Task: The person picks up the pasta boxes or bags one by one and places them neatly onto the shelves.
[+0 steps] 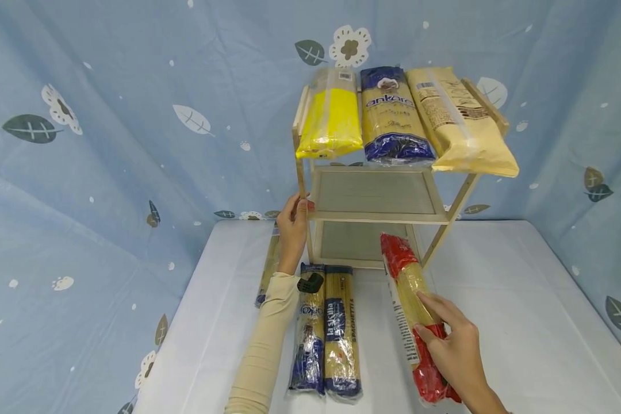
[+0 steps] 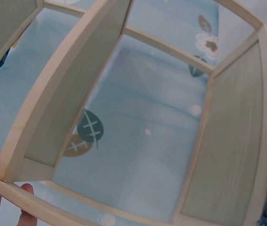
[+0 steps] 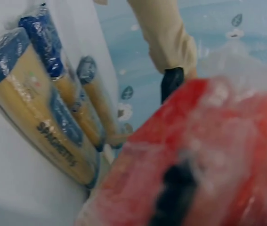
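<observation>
My left hand grips the left front post of a light wooden shelf rack; in the left wrist view its fingertips curl around the post beside the middle shelf. My right hand holds a red-ended spaghetti packet by its lower part, thumb and fingers on opposite sides. The packet slants up toward the lower front of the rack, over the table. Close up in the right wrist view, the red wrapper is blurred and hides the right fingers.
On the rack's top lie a yellow packet, a blue-ended pasta packet and a beige packet. Two spaghetti packets, one blue-ended and one labelled la sicilia, lie before it. Another packet lies behind the left forearm.
</observation>
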Demonstrator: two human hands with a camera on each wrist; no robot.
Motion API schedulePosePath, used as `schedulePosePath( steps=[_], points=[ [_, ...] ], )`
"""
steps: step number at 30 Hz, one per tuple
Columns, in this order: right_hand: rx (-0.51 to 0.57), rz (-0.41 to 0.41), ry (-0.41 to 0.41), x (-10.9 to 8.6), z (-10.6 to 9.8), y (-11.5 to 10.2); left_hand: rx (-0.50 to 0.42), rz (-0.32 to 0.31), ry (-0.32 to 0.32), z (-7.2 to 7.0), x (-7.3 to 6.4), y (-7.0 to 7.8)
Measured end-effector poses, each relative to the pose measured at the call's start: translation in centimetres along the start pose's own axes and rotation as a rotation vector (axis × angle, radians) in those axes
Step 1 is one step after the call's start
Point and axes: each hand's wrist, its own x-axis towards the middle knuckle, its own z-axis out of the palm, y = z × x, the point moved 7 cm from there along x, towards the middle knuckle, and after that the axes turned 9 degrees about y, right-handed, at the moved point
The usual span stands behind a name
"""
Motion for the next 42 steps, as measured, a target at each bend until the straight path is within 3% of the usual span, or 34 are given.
schedulePosePath(
  steps=[13,25,30,42],
  points=[
    [-0.024,-0.002,-0.014,1.4,-2.1,-2.1,-0.005,-0.021,-0.012,0.0,0.0,0.1],
    [-0.039,0.023,-0.002,1.8,-3.9,-4.0,-0.015,0.013,-0.019,0.2,0.3,0.6],
    [-0.042,-0.024,0.023,3.0,-4.6,-4.8,-0.019,0.010,-0.007,-0.1,0.3,0.3],
    [-0.040,-0.112,0.077,7.6,-4.3,-4.7,-0.030,-0.044,-0.013,0.2,0.0,0.3]
  ],
)
